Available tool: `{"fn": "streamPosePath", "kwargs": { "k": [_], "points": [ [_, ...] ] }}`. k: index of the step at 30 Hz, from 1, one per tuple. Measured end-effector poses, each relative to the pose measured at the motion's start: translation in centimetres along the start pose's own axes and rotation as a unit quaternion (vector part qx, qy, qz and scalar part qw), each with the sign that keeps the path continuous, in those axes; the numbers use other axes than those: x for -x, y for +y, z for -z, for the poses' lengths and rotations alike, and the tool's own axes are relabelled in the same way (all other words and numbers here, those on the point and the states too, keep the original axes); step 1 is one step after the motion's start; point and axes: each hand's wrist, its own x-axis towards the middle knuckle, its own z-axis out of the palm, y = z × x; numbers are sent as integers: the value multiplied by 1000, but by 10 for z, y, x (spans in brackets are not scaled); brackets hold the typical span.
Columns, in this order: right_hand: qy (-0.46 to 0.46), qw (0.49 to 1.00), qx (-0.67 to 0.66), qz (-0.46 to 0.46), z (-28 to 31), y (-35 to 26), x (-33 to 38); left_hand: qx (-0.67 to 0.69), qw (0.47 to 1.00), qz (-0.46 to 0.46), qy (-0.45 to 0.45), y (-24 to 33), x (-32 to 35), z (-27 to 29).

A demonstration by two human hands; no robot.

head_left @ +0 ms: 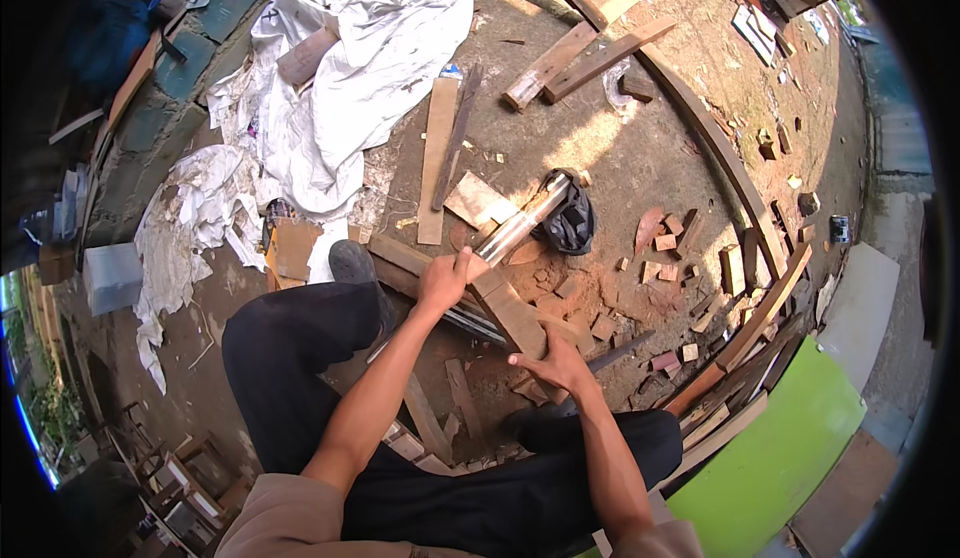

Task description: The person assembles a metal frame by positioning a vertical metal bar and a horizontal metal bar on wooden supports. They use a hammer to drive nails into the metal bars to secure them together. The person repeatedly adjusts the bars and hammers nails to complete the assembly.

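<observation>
A short brown wooden board (508,310) lies slanted between my knees, across longer lumber near the ground. My left hand (443,280) is closed around its far left end. At its near right end, my right hand (560,360) grips the edge, with the thumb stretched out to the left. Beyond my left hand, a bright, sunlit strip (522,223) runs up and right to a crumpled black bag (568,220); glare hides what it is made of. Under the board, a wooden beam (400,255) and a pale metallic-looking length (478,324) pass crosswise.
Small wood offcuts (665,243) and reddish sawdust (618,291) lie to the right. Long curved-looking planks (715,148) border that side, near a green sheet (775,448). Farther off are two loose boards (437,158) and a white tarp (340,88). My left shoe (350,262) stands beside the beam.
</observation>
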Motion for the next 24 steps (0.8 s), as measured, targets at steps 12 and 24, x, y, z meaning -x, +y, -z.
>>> {"fn": "streamPosePath", "kwargs": {
  "k": [12, 24],
  "points": [
    [-156, 977, 134, -49, -18, -84, 115, 305, 881, 361, 5, -68, 186, 45],
    [-97, 979, 178, -33, 38, -316, 209, 151, 980, 119, 52, 46, 262, 302]
  ]
}}
